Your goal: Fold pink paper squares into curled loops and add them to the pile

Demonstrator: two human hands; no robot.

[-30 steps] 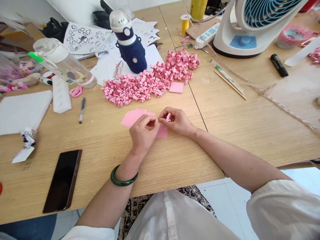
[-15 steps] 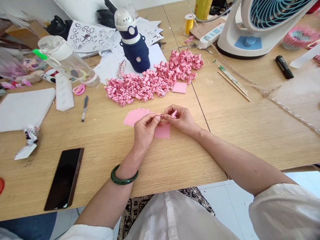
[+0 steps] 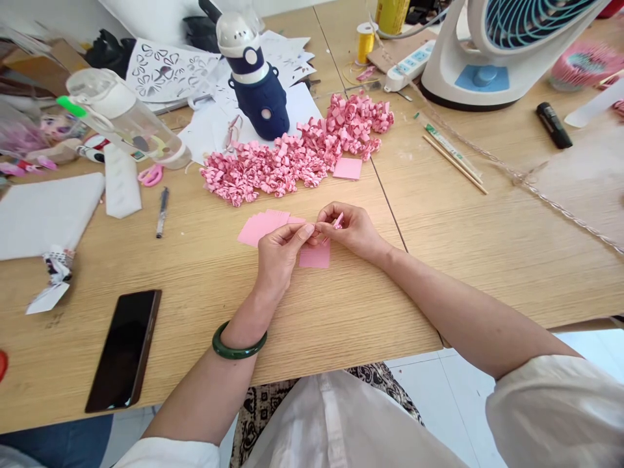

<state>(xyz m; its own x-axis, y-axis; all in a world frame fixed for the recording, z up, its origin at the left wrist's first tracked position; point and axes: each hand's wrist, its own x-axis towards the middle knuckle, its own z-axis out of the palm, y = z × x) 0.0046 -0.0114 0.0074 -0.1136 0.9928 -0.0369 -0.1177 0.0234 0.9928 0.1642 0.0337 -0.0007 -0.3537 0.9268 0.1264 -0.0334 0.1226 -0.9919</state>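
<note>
My left hand (image 3: 283,250) and my right hand (image 3: 351,231) meet fingertip to fingertip over the wooden table. Both are closed in a pinch on a small curled pink paper strip (image 3: 338,221), part of which sticks up between my right fingers; the rest is hidden by the fingers. Under my hands lies a pink paper square (image 3: 314,256). Just left of it, partly behind my left hand, is a fanned stack of pink paper (image 3: 263,226). Farther back stretches a long heap of curled pink paper pieces (image 3: 273,169), with another pink square (image 3: 348,169) at its front edge.
A navy bottle (image 3: 260,104) stands behind the heap, and a clear bottle (image 3: 141,130) to its left. Front left lies a phone (image 3: 124,351). A fan (image 3: 468,71), power strip (image 3: 412,65), wooden sticks (image 3: 455,164) and black marker (image 3: 554,125) are on the right.
My hands keep almost the same pose, fingertips still together on the pink strip. The whole view has shifted slightly.
</note>
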